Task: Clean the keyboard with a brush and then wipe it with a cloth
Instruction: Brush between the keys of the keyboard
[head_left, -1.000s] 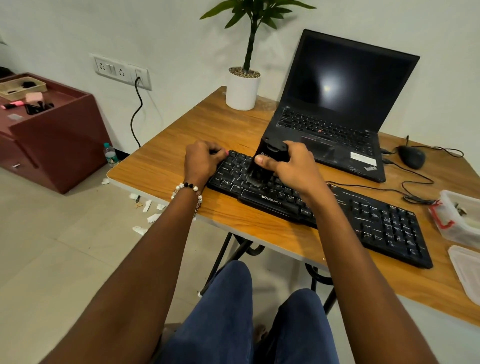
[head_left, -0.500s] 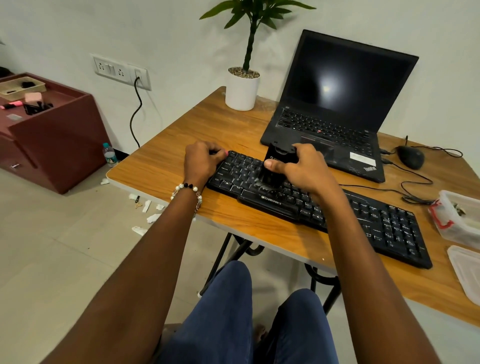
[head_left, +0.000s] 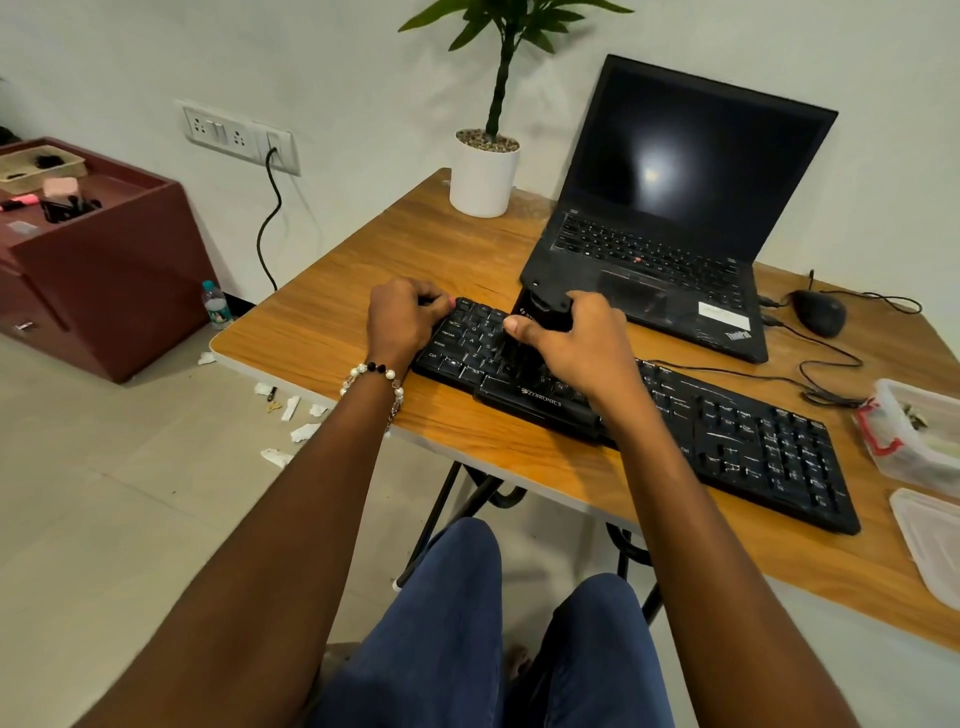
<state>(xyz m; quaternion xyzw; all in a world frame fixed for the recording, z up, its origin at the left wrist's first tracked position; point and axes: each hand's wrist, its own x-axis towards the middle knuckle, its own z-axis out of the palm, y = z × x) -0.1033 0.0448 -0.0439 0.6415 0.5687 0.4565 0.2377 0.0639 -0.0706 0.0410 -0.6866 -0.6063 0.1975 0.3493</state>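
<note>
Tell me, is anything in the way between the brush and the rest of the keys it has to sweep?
Nothing visible. The right hand holds the brush on the left keys of the keyboard; the keys to the right lie bare. The left hand grips the keyboard's far left end.

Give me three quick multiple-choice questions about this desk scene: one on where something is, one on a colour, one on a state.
1. Where is the plant pot?
A. left of the laptop
B. on the floor
C. on the keyboard

2. What colour is the pot?
A. red
B. white
C. blue

3. What is the right hand doing?
A. lying flat on the table
B. gripping the brush
C. holding the mouse

Answers: 1 A, it stands at the table's far edge beside the laptop; 2 B, its wall is plain white; 3 B, fingers curl round the black brush over the keys.
</note>
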